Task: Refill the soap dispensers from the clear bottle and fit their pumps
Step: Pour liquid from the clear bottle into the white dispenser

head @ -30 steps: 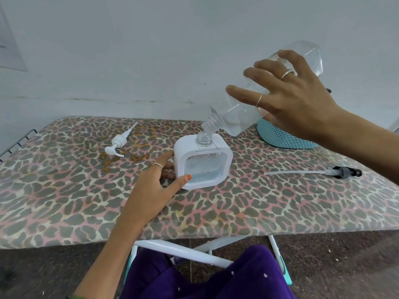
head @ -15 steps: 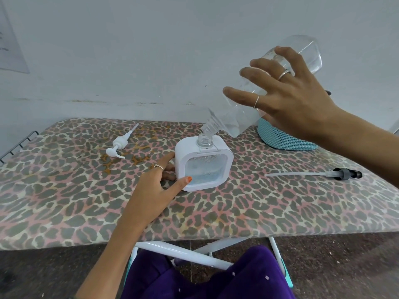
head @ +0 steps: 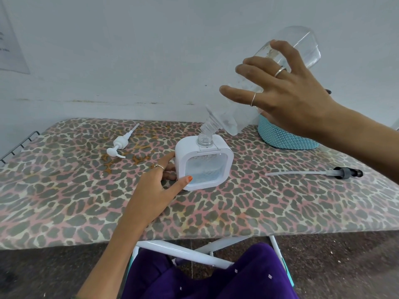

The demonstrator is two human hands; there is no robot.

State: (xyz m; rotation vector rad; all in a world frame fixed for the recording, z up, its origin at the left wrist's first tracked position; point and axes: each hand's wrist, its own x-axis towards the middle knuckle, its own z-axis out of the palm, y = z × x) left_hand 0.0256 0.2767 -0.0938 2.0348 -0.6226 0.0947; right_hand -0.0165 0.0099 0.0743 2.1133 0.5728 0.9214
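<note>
A: Where is the soap dispenser (head: 204, 164)?

B: On the counter (head: 280, 208). The left hand (head: 154, 186) holds its side. The right hand (head: 287, 91) grips the tipped clear bottle (head: 228, 119), mouth to mouth.

A: What might go wrong?

B: A wobble could spill soap.

A: How many things?

B: One dispenser, one bottle, a white pump (head: 119, 144), a black pump (head: 343, 172).

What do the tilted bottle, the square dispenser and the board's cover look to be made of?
Clear bottle: transparent, glossy plastic by the look; the wall shows through it.
Square soap dispenser: smooth matte white plastic frame, clear window with liquid visible.
Leopard-print cover: apparently printed fabric, dull and slightly wrinkled.
</note>
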